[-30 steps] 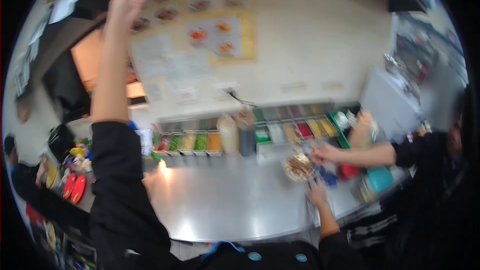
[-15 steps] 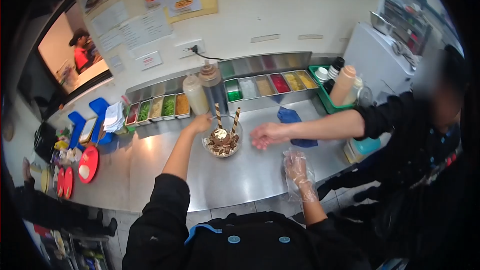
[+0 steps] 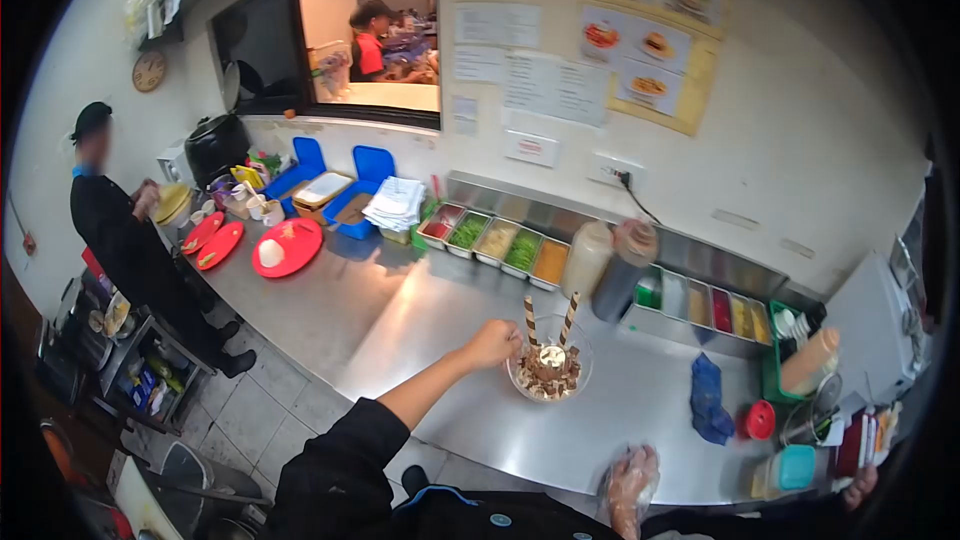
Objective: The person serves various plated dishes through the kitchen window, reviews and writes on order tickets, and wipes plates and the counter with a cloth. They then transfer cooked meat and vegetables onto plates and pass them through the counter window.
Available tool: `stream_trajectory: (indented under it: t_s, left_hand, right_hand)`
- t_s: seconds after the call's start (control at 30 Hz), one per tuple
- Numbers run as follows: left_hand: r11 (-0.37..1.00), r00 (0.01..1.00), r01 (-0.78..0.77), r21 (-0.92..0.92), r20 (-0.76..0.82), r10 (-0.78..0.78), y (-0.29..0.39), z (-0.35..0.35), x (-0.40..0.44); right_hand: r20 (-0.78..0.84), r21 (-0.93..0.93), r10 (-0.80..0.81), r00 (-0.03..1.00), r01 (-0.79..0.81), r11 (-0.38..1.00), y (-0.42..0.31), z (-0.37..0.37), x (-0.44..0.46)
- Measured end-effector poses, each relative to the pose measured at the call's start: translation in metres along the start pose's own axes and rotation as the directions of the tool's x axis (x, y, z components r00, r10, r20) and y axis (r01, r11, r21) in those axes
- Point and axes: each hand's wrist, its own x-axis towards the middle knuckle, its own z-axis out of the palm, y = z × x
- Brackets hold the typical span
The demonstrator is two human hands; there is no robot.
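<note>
A glass bowl [image 3: 549, 383] of chocolate dessert, topped with cream and two striped wafer sticks [image 3: 530, 321], stands on the steel counter [image 3: 400, 350]. My left hand [image 3: 494, 343] is closed on the left side of its rim. To the lower right, at the counter's front edge, my right hand [image 3: 632, 478] wears a clear plastic glove. Its fingers look loosely curled, and nothing shows clearly in them.
Two squeeze bottles [image 3: 588, 256] stand behind the bowl, between topping trays [image 3: 496, 241]. A blue cloth [image 3: 709, 398] and a red container [image 3: 759, 420] lie right. Red plates [image 3: 287, 247] and blue boxes are left. A person [image 3: 130, 230] stands far left.
The view has swung left. My left hand came down from raised to the bowl's rim. The co-worker's arm on the right has withdrawn from beside the bowl.
</note>
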Motion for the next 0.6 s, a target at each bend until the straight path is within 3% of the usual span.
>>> stream_trajectory:
  t_s: [0.07, 0.1, 0.13, 0.17, 0.2, 0.23, 0.27, 0.3, 0.33, 0.37, 0.4, 0.43, 0.47, 0.5, 0.53, 0.57, 0.6]
  left_hand:
    - [0.995, 0.997, 0.059, -0.083, -0.046, -0.063, 0.000, -0.072, -0.016]
    - [0.979, 0.990, 0.104, -0.177, -0.077, -0.119, 0.002, -0.112, -0.020]
    - [0.980, 0.980, 0.147, -0.134, -0.113, -0.163, 0.005, -0.155, -0.019]
    - [0.976, 0.967, 0.196, -0.093, -0.148, -0.209, 0.011, -0.202, -0.018]
    - [0.983, 0.968, 0.176, 0.042, -0.190, -0.165, 0.032, -0.247, -0.021]
    - [0.976, 0.950, 0.216, -0.039, -0.223, -0.219, 0.039, -0.287, -0.014]
    - [0.980, 0.948, 0.199, -0.014, -0.251, -0.196, 0.040, -0.330, -0.002]
    - [0.987, 0.970, 0.099, 0.124, -0.232, -0.068, 0.008, -0.381, 0.027]
    - [0.983, 0.945, 0.181, -0.004, -0.277, -0.175, 0.030, -0.410, 0.040]
    - [0.963, 0.917, 0.245, 0.112, -0.350, -0.192, 0.039, -0.438, 0.058]
    - [0.975, 0.908, 0.218, 0.048, -0.377, -0.185, 0.035, -0.469, 0.082]
    - [0.991, 0.881, 0.133, 0.031, -0.461, -0.103, 0.019, -0.496, 0.114]
    - [0.990, 0.881, 0.141, 0.033, -0.460, -0.110, 0.020, -0.517, 0.136]
    - [0.990, 0.839, 0.141, 0.004, -0.531, -0.117, 0.018, -0.527, 0.160]
    - [0.967, 0.775, 0.121, 0.223, -0.630, 0.048, -0.006, -0.549, 0.198]
    - [0.894, 0.695, 0.129, 0.428, -0.682, 0.227, -0.032, -0.567, 0.231]
    - [0.997, 0.709, 0.061, -0.055, -0.700, -0.082, -0.008, -0.549, 0.235]
  right_hand:
    - [-0.031, -0.038, 0.027, 0.999, -0.028, 0.999, -0.037, 0.029, -0.021]
    - [-0.060, 0.206, 0.196, 0.979, -0.181, 0.962, -0.049, 0.046, -0.027]
    - [-0.047, 0.435, 0.363, 0.931, -0.308, 0.846, -0.065, 0.059, -0.026]
    - [-0.041, 0.438, 0.359, 0.932, -0.306, 0.845, -0.086, 0.060, -0.024]
    - [-0.163, 0.008, 0.132, 0.978, -0.133, 0.991, -0.108, 0.053, -0.026]
    - [-0.174, -0.435, -0.127, 0.976, 0.040, 0.900, -0.128, 0.055, -0.025]
    - [-0.269, -0.151, -0.011, 0.963, -0.031, 0.988, -0.106, 0.084, -0.029]
    - [-0.167, 0.172, 0.156, 0.974, -0.127, 0.977, -0.067, 0.111, -0.041]
    - [-0.054, 0.504, 0.323, 0.945, -0.253, 0.826, -0.030, 0.139, -0.053]
    - [0.057, 0.720, 0.471, 0.880, -0.363, 0.591, 0.006, 0.165, -0.063]
    - [-0.051, 0.188, 0.177, 0.983, -0.165, 0.968, -0.050, 0.121, -0.046]
    - [-0.154, -0.454, -0.135, 0.979, 0.051, 0.889, -0.128, 0.063, -0.020]
    - [-0.020, 0.431, 0.251, 0.968, -0.218, 0.875, -0.014, 0.148, -0.065]
    - [-0.041, 0.077, 0.208, 0.977, -0.204, 0.976, -0.109, 0.084, -0.033]
    - [-0.071, -0.192, 0.070, 0.995, -0.082, 0.978, -0.145, 0.054, -0.019]
    - [-0.059, -0.451, -0.072, 0.996, 0.037, 0.892, -0.161, 0.046, -0.008]
    - [-0.054, -0.418, -0.075, 0.996, 0.046, 0.907, -0.136, 0.061, -0.019]
